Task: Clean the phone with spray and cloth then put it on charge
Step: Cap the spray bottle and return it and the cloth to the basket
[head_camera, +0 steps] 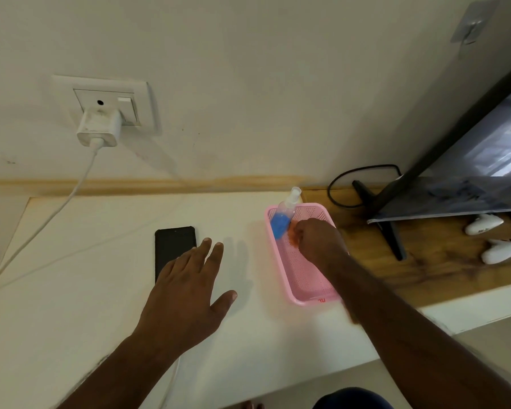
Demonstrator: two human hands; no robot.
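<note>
Left hand [186,287] flat and spread, fingers straight, palm down over the white tabletop [80,290] — its grip holds nothing; fingertips overlap the near right part of the phone [173,249], whether touching it I cannot tell. Phone black, lying flat, mid-tabletop, long side running toward the wall.

Right hand [316,240] reaches into the pink basket [307,290] at the tabletop's right edge; fingers curled, grip pinching an orange cloth [292,237] inside the basket. Spray bottle [283,215] just beside the hand, at the basket's far left corner — clear body, blue liquid, white nozzle leaning out over the far rim.

White cable [56,211] crosses the tabletop's far left corner and climbs the wall to a white charger [99,128] plugged into the socket [106,104]. Its free end is hidden under the left forearm.

Right of the basket, a wooden shelf [425,267] carries a dark screen [469,160] on black legs, two small white objects [493,239] near them, and a black cord [351,184] looped at the far edge.
</note>
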